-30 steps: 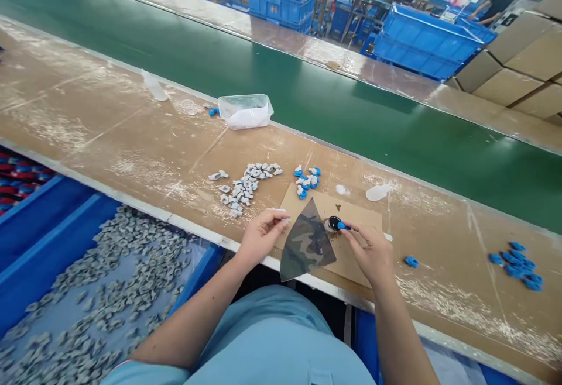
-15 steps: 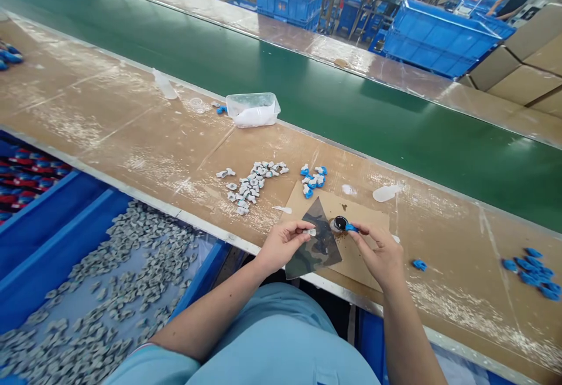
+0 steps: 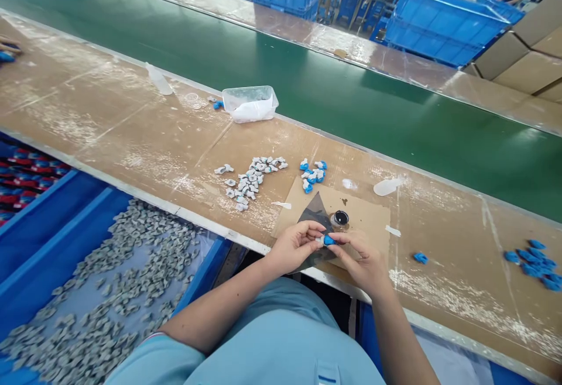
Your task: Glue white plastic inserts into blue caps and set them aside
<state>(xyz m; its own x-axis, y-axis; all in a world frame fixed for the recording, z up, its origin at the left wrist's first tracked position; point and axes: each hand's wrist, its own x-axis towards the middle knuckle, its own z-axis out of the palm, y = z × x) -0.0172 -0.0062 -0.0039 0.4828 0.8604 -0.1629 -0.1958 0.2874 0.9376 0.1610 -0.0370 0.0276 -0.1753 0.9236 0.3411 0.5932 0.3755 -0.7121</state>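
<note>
Holding a blue piece (image 3: pixel 328 240) and a small pale piece (image 3: pixel 320 241) close together just above the camouflage cloth (image 3: pixel 317 209); impossible to tell, with fingertips crowding in, whether truly touching. Pinching the pale piece in the left hand (image 3: pixel 295 246) and the blue piece in the right hand (image 3: pixel 360 261), thus bringing the 2 hands nearly fingertip to fingertip. No longer keeping the blue piece at the mouth of the jar (image 3: pixel 340 218), as 0.5 s ago; now meeting the pale piece, in from the left. Probably means turning from the jar to fitting 2 parts together, judging by the blue-and-white pieces (image 3: pixel 319 175) farther back.

Calls for care around the open jar, standing on the cardboard sheet (image 3: pixel 369 221) just beyond the fingers. Working near the front edge of the table (image 3: pixel 448 227), close above the lap. Tighter to the left, towards the grey pieces (image 3: pixel 249 186); roomier to the right, between the lone blue piece (image 3: pixel 420 257) and the blue cluster (image 3: pixel 533 262).
</note>
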